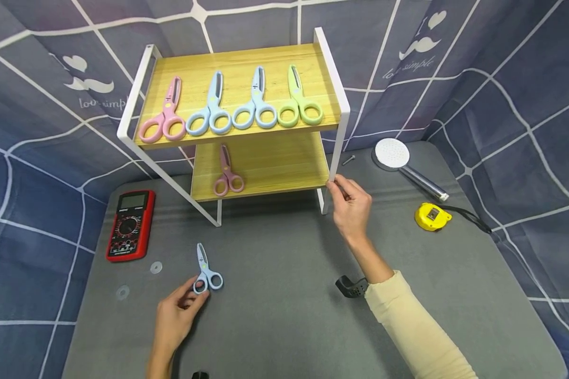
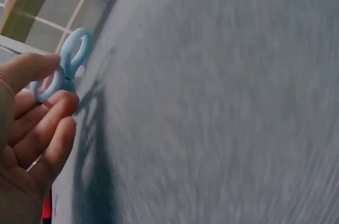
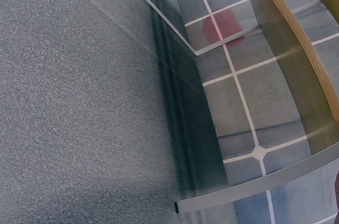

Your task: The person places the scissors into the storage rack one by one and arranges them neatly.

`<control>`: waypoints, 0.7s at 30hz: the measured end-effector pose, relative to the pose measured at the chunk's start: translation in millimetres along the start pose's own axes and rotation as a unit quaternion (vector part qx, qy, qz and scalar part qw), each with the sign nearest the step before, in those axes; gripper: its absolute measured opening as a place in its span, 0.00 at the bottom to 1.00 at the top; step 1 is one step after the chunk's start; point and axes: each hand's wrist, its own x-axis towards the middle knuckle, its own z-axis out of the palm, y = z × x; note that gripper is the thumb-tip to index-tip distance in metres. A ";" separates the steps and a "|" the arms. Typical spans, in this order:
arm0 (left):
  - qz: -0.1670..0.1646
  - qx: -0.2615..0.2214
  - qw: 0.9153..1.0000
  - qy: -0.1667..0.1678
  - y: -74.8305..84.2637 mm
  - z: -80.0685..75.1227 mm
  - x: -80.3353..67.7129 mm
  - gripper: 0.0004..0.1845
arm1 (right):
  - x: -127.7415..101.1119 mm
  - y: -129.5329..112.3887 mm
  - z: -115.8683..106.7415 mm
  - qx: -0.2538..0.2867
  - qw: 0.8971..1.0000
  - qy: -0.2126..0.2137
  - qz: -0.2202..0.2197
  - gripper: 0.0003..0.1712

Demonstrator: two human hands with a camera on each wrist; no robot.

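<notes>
My left hand [image 1: 173, 318] pinches one finger loop of a pair of light blue scissors [image 1: 204, 267], blades pointing away toward the rack. In the left wrist view, thumb and fingertips hold the blue scissors [image 2: 69, 75] above the grey surface. My right hand [image 1: 353, 208] grips the front right leg of a two-tier rack [image 1: 280, 163] with wooden boards and a white frame. On its upper board lie pink scissors [image 1: 169, 109], two blue pairs [image 1: 213, 105] [image 1: 256, 100] and green scissors [image 1: 296, 95]. Darker pink scissors [image 1: 226, 171] lie on the lower board.
A red multimeter [image 1: 130, 226] and two clear discs [image 1: 156, 267] lie at left. To the right are a shower head [image 1: 392, 153], a yellow tape measure [image 1: 431, 217] and a small screw [image 1: 348, 160]. Patterned curtain [image 1: 265, 29] hangs behind the rack and along both sides.
</notes>
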 end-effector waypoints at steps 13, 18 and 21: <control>0.110 -0.260 0.957 0.062 53.5 4.7 5.1 0.25 | -2.7 -0.3 4.3 0.004 1.000 -0.002 0.009 0.04; 0.203 -0.386 0.899 0.034 87.7 6.0 21.1 0.23 | -2.3 1.0 3.0 0.005 1.000 0.008 0.010 0.03; 0.231 -0.388 0.892 0.028 103.9 11.5 33.4 0.21 | -1.8 0.8 2.7 0.003 1.000 0.009 0.011 0.04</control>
